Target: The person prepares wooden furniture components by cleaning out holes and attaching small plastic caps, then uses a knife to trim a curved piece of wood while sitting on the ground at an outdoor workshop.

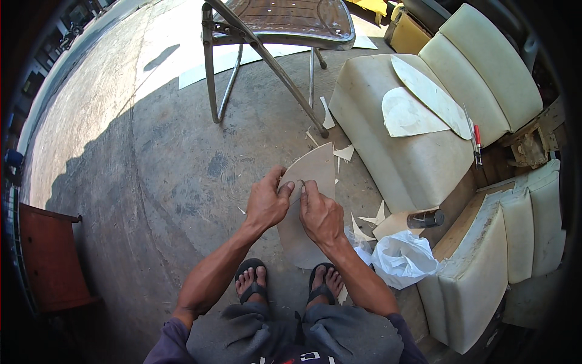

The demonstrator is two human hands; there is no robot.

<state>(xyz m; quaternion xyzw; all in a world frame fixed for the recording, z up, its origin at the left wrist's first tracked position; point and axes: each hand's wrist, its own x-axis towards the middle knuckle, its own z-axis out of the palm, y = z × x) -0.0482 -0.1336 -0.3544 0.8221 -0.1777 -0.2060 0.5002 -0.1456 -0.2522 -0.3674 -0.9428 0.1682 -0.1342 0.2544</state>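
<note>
A thin grey-beige cut sheet (318,165), pointed at its far end and curved along its left side, is up in front of me. My left hand (267,200) grips its left edge, thumb on the face and fingers behind. Close beside it, my right hand (321,212) is closed in a pinch at the sheet, thumb and forefinger together; whether something small is also between them is hidden. Below the hands a similar pale panel (297,239) reaches down toward my feet; I cannot tell if it is part of the same sheet.
A folding metal chair (279,27) stands ahead. To the right are cream seat cushions (388,158), bearing two cut white pieces (412,115) and a red-handled tool (477,136). Nearby are a white plastic bag (403,258), a dark cylinder (426,219) and scraps (344,153). A reddish-brown box-like piece (51,258) stands left.
</note>
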